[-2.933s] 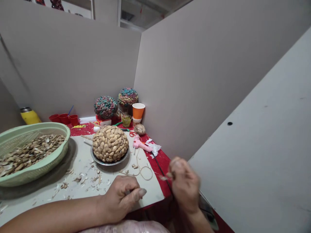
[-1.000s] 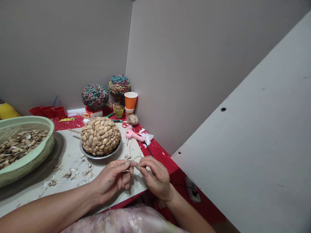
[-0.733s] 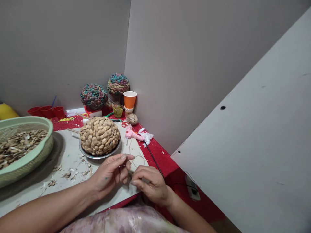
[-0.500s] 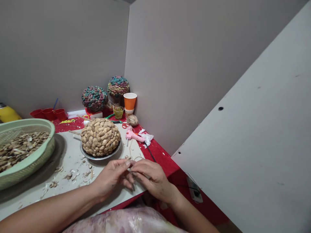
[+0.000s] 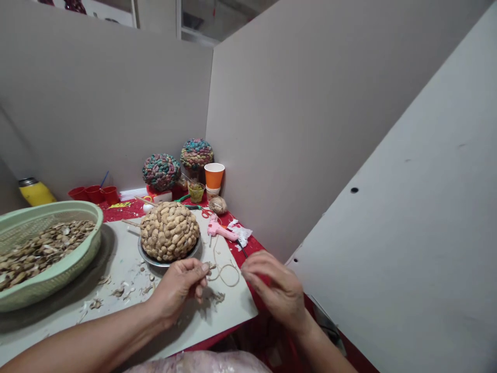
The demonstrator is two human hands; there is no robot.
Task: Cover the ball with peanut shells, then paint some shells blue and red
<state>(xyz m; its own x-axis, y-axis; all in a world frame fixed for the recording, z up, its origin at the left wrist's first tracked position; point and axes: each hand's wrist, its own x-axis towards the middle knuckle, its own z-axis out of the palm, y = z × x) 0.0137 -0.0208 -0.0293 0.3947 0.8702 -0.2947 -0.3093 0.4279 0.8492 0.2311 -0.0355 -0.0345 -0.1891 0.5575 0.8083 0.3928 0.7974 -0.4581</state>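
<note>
My left hand (image 5: 182, 287) is closed in a pinch over the grey board (image 5: 236, 305), with a small tan bit at its thumb tip that is too small to name. Just beyond those fingertips a thin loop of twine (image 5: 230, 275) lies on the board. To the right, past the board's edge, my right hand (image 5: 276, 292) is slightly blurred. Its fingers are bent toward the thumb, and what they hold, if anything, is hidden. Nearest my left hand, a ball covered in peanut shells (image 5: 170, 230) rests in a metal bowl (image 5: 149, 259).
A green basket (image 5: 91, 243) of shells stands at left. Behind are red cups (image 5: 94, 194), a yellow bottle (image 5: 37, 191), two coloured shell-covered balls (image 5: 161, 172) and an orange cup (image 5: 214, 176). A pink glue gun (image 5: 221, 229) lies near a twine ball (image 5: 218, 205). Grey panels (image 5: 295, 119) enclose the table.
My hands have come apart: the right moved right, away from the left, which remains pinched. The view has tilted up a little, and the twine loop is now uncovered.
</note>
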